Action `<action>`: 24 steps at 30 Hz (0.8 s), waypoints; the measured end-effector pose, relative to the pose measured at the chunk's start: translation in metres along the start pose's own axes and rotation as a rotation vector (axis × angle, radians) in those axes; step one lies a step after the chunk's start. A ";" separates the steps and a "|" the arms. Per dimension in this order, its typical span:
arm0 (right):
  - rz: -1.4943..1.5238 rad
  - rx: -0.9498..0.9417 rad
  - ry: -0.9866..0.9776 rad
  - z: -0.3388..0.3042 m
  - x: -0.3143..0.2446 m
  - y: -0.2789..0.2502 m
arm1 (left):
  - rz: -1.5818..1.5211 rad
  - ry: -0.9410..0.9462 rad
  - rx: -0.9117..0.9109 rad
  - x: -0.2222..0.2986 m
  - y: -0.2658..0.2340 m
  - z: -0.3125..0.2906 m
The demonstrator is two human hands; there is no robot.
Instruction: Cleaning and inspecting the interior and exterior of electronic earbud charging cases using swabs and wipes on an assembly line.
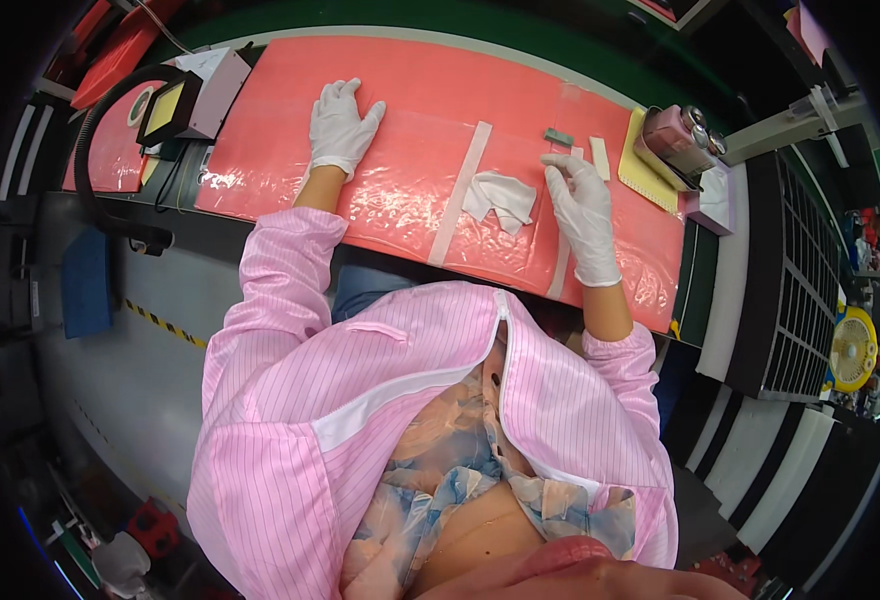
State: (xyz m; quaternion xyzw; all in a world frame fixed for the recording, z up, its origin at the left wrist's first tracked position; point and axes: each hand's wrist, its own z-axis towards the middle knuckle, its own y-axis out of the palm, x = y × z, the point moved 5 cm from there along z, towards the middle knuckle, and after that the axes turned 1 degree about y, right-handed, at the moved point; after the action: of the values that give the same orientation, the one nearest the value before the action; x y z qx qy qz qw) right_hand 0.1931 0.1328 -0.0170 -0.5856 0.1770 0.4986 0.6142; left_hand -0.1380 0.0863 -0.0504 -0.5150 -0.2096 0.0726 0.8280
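Head view: tabletop (270,110) under a glossy pink-red cover, two hands (each in a white glove) upon it. Left hand (346,128): laid toward the left, palm down, fingers extended, thumb spread, grasping nothing. Right hand (582,215): at the right, fingers loosely bent, thumb parted from them. Green block (559,136): small, just beyond the right hand's fingertips. Off-white strip (600,158): near, to the block's right. White cloth (500,198): crumpled, left of the right hand. Yellow notepad (648,178): farther right, beside a pink container (672,137).
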 end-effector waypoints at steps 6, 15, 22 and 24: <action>-0.320 -0.344 -0.248 0.008 -0.008 0.038 | -0.012 0.006 -0.007 0.006 0.002 -0.004; 0.179 -0.615 -0.200 0.024 -0.075 -0.027 | 0.000 0.017 0.022 -0.003 0.002 -0.006; -0.505 -0.363 -0.454 0.053 -0.042 0.022 | -0.065 0.030 0.041 0.004 0.007 -0.001; -0.451 -0.145 -0.496 0.049 -0.045 0.029 | -0.054 0.007 0.065 0.000 0.004 -0.003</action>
State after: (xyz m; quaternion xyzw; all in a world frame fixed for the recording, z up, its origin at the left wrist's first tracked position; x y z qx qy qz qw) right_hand 0.1314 0.1536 0.0154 -0.5130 -0.1474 0.4887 0.6901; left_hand -0.1370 0.0858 -0.0549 -0.4822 -0.2180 0.0552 0.8467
